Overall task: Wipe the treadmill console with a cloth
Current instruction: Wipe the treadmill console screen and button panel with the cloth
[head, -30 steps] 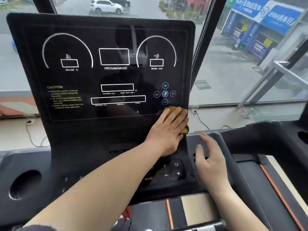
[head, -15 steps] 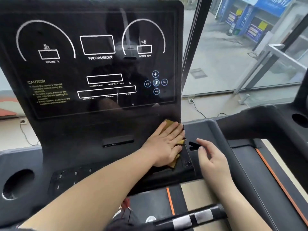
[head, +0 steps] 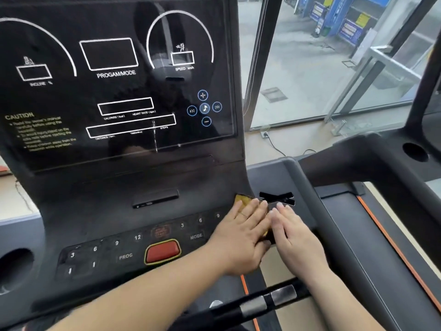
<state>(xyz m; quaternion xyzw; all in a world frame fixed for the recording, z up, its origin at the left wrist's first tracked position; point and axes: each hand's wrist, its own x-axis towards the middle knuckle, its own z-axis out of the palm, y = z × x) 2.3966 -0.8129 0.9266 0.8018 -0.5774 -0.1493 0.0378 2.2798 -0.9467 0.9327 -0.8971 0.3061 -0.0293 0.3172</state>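
— What's the left hand (head: 241, 237) doing?
— It lies flat with straight fingers close together, pressing a mustard-yellow cloth (head: 243, 202) onto the matte black console (head: 148, 177), right of centre in the frame. Only a crumpled corner shows past the fingertips.
— And the right hand (head: 297, 237)?
— Flat too, holding nothing, just beside the left on the console's right edge.
— Around them?
— A rounded red button (head: 162, 251) with a yellow rim sits left of the hands among faint number keys. Above is the glossy display panel (head: 71, 103), white outlines on black, full of reflections. A black handlebar (head: 262, 304) with metal strips crosses under the wrists.
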